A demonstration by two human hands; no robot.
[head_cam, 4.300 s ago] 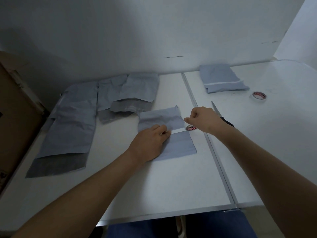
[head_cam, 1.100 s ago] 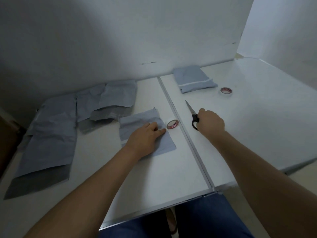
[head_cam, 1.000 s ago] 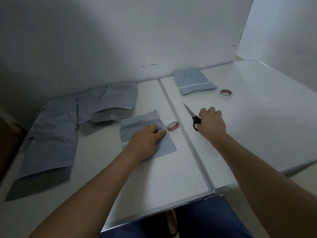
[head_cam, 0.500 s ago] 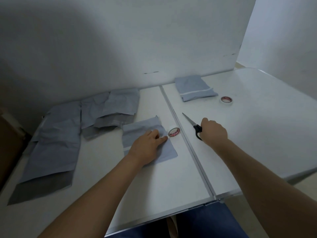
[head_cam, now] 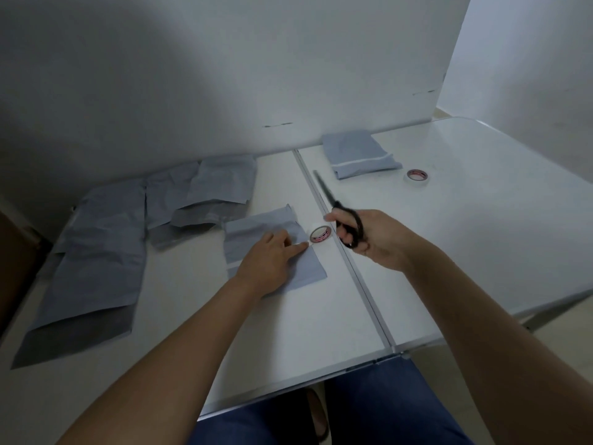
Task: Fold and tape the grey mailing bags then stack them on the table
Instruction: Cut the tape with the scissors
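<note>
At 9 o'clock lie the unfolded grey mailing bags point(head_cam: 96, 252); at centre the left hand point(head_cam: 268, 264) presses flat, fingers straight, on the folded bag point(head_cam: 308, 271), holding the tape strip that runs to the tape roll point(head_cam: 320, 234) just beside it. At 3 o'clock of the roll, the right hand point(head_cam: 369, 239) grips the scissors point(head_cam: 333, 203), blades pointing to 11 o'clock, with 1 finished stack point(head_cam: 359, 154) at 1 o'clock. Risks: if the left hand eases, the fold could spring open, and a skewed cut could nick the bag.

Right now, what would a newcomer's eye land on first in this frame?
The right hand holds black scissors lifted above the table seam, blades pointing away. Beside it the left hand presses on a folded grey bag, one finger touching a tape roll. Unfolded grey bags lie at far left.
</note>
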